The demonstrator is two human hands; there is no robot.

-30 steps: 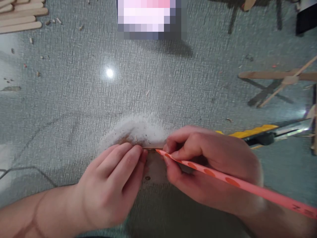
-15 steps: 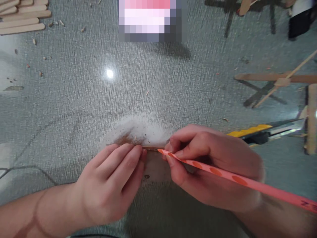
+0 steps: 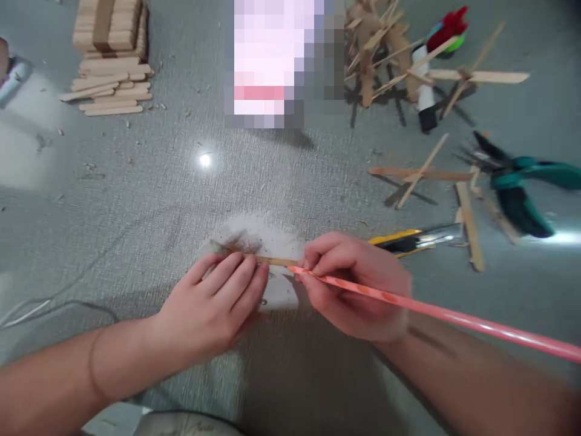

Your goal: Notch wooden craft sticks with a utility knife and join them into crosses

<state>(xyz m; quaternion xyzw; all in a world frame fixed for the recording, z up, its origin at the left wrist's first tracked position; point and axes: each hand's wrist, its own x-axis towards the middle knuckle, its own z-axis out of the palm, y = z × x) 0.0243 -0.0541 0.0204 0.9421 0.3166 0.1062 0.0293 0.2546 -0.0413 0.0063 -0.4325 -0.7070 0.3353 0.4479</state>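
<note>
A thin wooden stick (image 3: 278,261) lies between my two hands, in front of a white patch with brown smudges (image 3: 267,230) on the grey table. My left hand (image 3: 218,297) has its fingers pressed together on the stick's left part. My right hand (image 3: 354,284) pinches a pink pencil (image 3: 436,312) with orange spots; the pencil's tip touches or nearly touches the stick. The fingertips of my right hand are at the stick's right end, which they hide.
Craft sticks (image 3: 118,82) are stacked at the upper left. A blurred-out object (image 3: 272,54) stands at top centre. On the right are a yellow cutter (image 3: 399,241), green-handled pliers (image 3: 521,175), crossed sticks (image 3: 417,175), a white-and-black marker (image 3: 424,91) and a stick pile (image 3: 376,42).
The view has shifted and widened, bringing the pliers and stick pile into sight. The stick between my hands now shows its flat face more. Both hands keep their holds.
</note>
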